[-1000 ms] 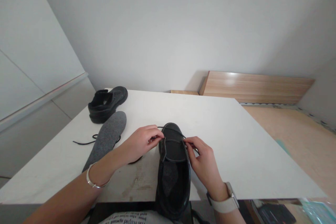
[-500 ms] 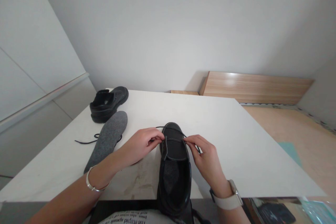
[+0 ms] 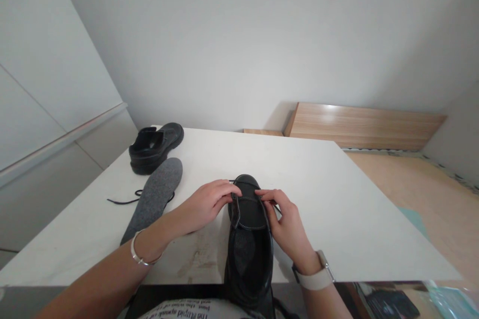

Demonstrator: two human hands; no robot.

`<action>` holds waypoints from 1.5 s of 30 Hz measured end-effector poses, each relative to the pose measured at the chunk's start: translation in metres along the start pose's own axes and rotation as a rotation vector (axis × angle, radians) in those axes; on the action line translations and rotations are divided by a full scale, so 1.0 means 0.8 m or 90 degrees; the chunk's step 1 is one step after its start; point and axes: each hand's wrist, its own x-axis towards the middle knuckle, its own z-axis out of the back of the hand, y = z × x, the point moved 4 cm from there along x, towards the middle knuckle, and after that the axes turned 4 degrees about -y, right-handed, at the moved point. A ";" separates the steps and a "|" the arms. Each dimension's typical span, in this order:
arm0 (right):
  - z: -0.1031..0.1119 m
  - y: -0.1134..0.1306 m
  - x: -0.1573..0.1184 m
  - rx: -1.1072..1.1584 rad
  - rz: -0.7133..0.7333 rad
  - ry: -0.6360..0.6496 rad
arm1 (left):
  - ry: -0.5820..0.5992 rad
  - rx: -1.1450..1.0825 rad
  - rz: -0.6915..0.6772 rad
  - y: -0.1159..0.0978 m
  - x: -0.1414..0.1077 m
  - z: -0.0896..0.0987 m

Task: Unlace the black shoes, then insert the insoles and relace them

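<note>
A black shoe point(image 3: 249, 259) stands toe away from me at the near edge of the table, its opening toward me. A black shoelace point(image 3: 245, 182) crosses over its toe area, and part of it shows behind my right fingers. My left hand point(image 3: 207, 204) is closed, with thumb and fingers pinching the left lace flap. On the opposite side my right hand point(image 3: 286, 222) is closed on the right flap, fingertips at its upper end. The tongue point(image 3: 250, 212) lies between both hands. Whether the fingertips also catch the lace is hidden.
A second black shoe point(image 3: 155, 147) sits at the table's far left corner. Nearer lies a grey felt insole point(image 3: 155, 194) over another black lace point(image 3: 121, 203). The white table point(image 3: 318, 179) bears brownish stains by the shoe. A wooden headboard point(image 3: 366, 124) stands beyond on the right.
Both hands have moved inward over the shoe's flaps, fingertips now closer together above the tongue. My right hand has shifted left and slightly forward. The shoe has stayed in place.
</note>
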 end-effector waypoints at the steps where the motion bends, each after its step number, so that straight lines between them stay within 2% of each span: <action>1: -0.003 -0.001 -0.001 0.007 -0.002 -0.016 | -0.009 -0.007 0.005 0.000 0.001 -0.001; 6: -0.015 -0.002 -0.003 0.036 0.002 -0.092 | -0.042 0.003 0.020 -0.001 0.009 -0.003; 16: -0.030 0.000 -0.004 -0.010 -0.030 -0.149 | -0.045 0.025 0.012 0.004 0.015 -0.006; 23: -0.024 -0.009 -0.009 0.022 -0.059 -0.117 | -0.060 -0.036 0.045 0.013 0.011 0.004; 29: -0.005 -0.007 -0.016 0.030 0.006 -0.105 | -0.072 -0.088 0.137 0.031 -0.002 0.011; 34: -0.003 -0.002 -0.022 -0.037 0.026 -0.124 | -0.034 -0.053 0.103 0.027 -0.012 0.012; 39: -0.005 0.000 -0.020 -0.071 0.037 -0.153 | -0.050 -0.047 0.085 0.018 -0.011 0.013; 45: -0.002 0.005 -0.015 -0.076 0.032 -0.132 | -0.047 -0.003 0.067 0.019 -0.006 0.009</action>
